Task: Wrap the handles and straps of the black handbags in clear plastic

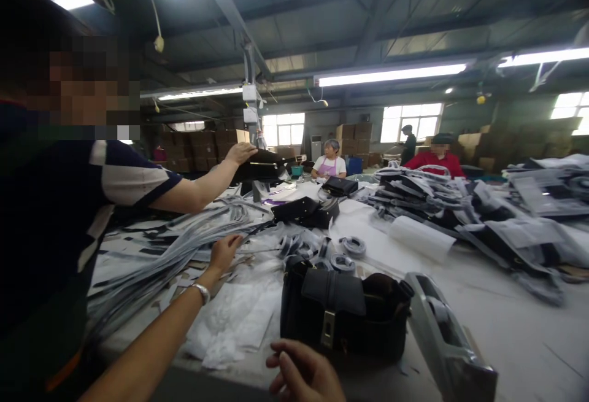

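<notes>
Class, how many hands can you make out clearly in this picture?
3: the wearer's left hand near the straps, the right hand in front of the bag, and a co-worker's hand farther back. Other workers' hands may be hidden.

Black bag (354, 334): no lettering could be read on its flap (347, 291) or clasp (327, 328).
Tape dispenser (448, 340): no brand or number could be made out.
Wrapped pieces (423, 199): no label could be read.
White boxes (249, 93): any marking was too small to be read.
Cardboard boxes (354, 138): no print could be deciphered.
Apron (327, 169): no words could be distinguished.
</notes>
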The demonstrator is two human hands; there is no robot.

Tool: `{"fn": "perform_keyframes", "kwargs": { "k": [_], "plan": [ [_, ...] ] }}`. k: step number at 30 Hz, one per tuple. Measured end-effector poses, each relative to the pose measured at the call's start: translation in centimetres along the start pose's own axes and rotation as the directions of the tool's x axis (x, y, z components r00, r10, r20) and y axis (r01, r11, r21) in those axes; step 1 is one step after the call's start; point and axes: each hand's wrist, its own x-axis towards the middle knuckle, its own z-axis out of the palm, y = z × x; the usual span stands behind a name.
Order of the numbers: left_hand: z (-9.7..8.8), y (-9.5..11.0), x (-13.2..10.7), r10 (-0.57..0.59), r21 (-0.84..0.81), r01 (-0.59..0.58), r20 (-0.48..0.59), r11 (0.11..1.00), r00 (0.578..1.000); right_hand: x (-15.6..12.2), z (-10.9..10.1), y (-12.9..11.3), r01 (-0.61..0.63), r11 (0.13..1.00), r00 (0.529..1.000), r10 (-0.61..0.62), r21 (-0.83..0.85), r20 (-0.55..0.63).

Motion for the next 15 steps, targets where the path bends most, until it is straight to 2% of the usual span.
{"fn": "perform_keyframes", "kwargs": {
  "k": [3, 7, 11, 15],
  "plan": [
    [-0.8, 0.6, -0.5, 0.037, 0.003, -0.037, -0.038, 0.999, 0.999, 1.4, 0.8, -0.2, -0.02, 0.998, 0.998, 0.017, 0.053, 0.055],
    [-1.4, 2.2, -3.0, 0.123, -0.011, -0.124, -0.061, 0.992, 0.99, 3.7, 3.0, -0.1, -0.057, 0.986, 0.998, 0.061, 0.159, -0.015],
    [-1.6, 4.4, -8.0, 0.234, -0.057, -0.234, -0.004, 0.97, 0.972, 5.6, 5.0, -0.4, -0.082, 0.937, 0.994, 0.101, 0.338, -0.04],
    [-1.9, 6.6, -13.9, 0.346, -0.14, -0.33, 0.109, 0.933, 0.932, 5.4, 5.2, -0.4, -0.041, 0.887, 0.992, 0.09, 0.46, -0.085]
  ]
}}
